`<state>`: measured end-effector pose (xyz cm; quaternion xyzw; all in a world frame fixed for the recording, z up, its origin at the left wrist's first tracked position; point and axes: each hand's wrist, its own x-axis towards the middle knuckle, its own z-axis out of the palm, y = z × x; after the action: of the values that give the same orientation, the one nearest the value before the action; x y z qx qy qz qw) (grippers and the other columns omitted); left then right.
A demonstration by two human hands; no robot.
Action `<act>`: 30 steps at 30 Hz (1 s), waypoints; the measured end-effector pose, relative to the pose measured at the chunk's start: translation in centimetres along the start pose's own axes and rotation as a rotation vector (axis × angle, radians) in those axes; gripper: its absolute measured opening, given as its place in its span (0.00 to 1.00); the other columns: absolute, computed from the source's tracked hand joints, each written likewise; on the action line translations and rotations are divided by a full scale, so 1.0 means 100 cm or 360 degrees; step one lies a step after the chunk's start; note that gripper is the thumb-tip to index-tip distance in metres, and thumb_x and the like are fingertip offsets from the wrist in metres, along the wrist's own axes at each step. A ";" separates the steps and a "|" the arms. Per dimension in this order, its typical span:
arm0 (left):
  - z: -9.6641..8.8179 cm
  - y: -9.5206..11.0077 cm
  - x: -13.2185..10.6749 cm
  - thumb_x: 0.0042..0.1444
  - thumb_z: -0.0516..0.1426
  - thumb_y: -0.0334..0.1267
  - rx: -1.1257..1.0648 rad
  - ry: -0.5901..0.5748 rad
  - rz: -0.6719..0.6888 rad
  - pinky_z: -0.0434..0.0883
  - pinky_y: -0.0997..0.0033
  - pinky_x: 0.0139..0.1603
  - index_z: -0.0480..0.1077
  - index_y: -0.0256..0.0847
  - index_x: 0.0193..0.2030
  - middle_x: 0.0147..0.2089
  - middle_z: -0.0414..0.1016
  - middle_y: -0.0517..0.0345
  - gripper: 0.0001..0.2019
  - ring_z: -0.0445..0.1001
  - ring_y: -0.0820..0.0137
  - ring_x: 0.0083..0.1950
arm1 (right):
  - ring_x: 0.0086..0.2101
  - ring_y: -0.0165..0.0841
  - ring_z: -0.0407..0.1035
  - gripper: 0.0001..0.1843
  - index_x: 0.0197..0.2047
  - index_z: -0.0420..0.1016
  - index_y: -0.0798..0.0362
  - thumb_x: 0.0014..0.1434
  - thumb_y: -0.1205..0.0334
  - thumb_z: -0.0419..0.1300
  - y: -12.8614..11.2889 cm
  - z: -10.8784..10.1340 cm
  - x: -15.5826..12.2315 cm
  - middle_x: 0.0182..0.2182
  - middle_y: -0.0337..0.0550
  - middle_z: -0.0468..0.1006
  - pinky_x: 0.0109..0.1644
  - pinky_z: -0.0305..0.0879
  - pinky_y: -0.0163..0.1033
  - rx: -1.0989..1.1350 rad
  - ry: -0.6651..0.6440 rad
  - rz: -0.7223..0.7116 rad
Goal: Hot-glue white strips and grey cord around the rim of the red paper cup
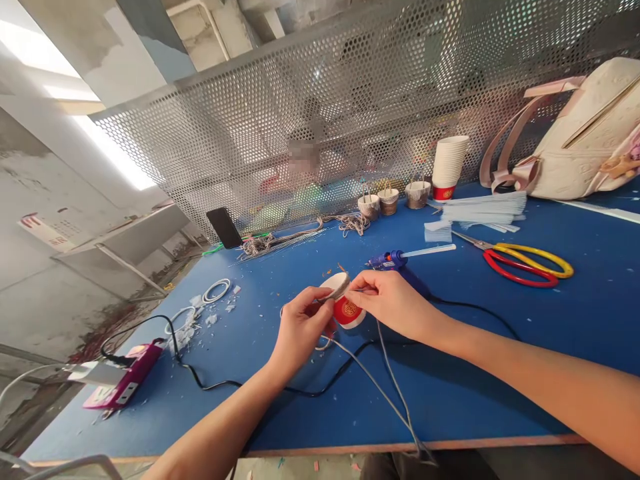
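Observation:
A red and white paper cup [349, 312] is held tilted above the blue table, with grey cord [341, 288] lying along its rim. My left hand [305, 323] grips the cup from the left, thumb and fingers closed near the rim. Fingertips pinched, my right hand [387, 299] holds the cord at the cup's right side. Two grey cord lengths [387, 363] run down from the hands over the table's front edge. Just behind my right hand lies a blue glue gun [387, 261] with a clear glue stick in its back.
Red-and-yellow-handled scissors [523, 260], white strips [483, 210], a cup stack [450, 167] and a backpack [585, 133] are at right. Several cord-wrapped cups [418, 195] stand behind. A phone [225, 228] leans on the mesh panel [240, 133]. A pink power strip [125, 377] sits left; its black cable crosses the table.

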<state>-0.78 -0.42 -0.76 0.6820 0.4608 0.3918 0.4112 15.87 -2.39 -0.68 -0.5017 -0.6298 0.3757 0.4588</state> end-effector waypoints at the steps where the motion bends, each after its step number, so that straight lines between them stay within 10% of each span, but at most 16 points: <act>1: 0.000 0.000 0.000 0.50 0.56 0.38 -0.0031 -0.0014 -0.0030 0.67 0.79 0.20 0.71 0.36 0.34 0.15 0.70 0.65 0.08 0.68 0.76 0.16 | 0.28 0.31 0.70 0.07 0.28 0.72 0.55 0.54 0.62 0.57 0.000 0.000 0.001 0.26 0.41 0.77 0.32 0.65 0.35 0.0006 0.0015 -0.0003; 30: 0.000 0.005 0.000 0.48 0.58 0.39 -0.0240 -0.0097 -0.0160 0.67 0.78 0.17 0.73 0.35 0.34 0.15 0.69 0.65 0.10 0.66 0.76 0.15 | 0.25 0.29 0.67 0.06 0.27 0.69 0.54 0.54 0.62 0.57 0.005 0.002 0.001 0.24 0.38 0.73 0.29 0.62 0.35 0.0091 0.0087 0.0024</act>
<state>-0.67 -0.51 -0.32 0.6367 0.4509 0.3832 0.4945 15.84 -2.22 -1.17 -0.5032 -0.6022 0.3832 0.4871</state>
